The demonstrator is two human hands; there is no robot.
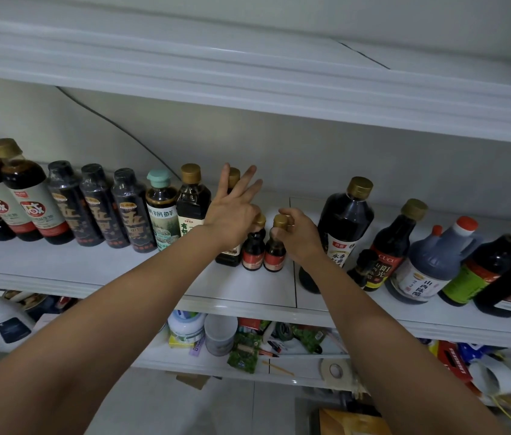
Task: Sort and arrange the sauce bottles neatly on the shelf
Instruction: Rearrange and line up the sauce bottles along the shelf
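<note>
White shelf (128, 271), right of teal-capped bottle (161, 208): right hand (298, 235) fingers pinch small bottle (275, 246) by cap; left hand (232, 211) fingers spread over twin bottle (253, 249), grip unclear. Risk: cap-held bottles tip, toppling neighbours.

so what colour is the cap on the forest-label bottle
Pale mint-green cap, seen in the head view.

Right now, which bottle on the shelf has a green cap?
The pale-green-capped bottle, just to the right of the three black-wrapped bottles. Other caps are gold, black or orange.
</note>
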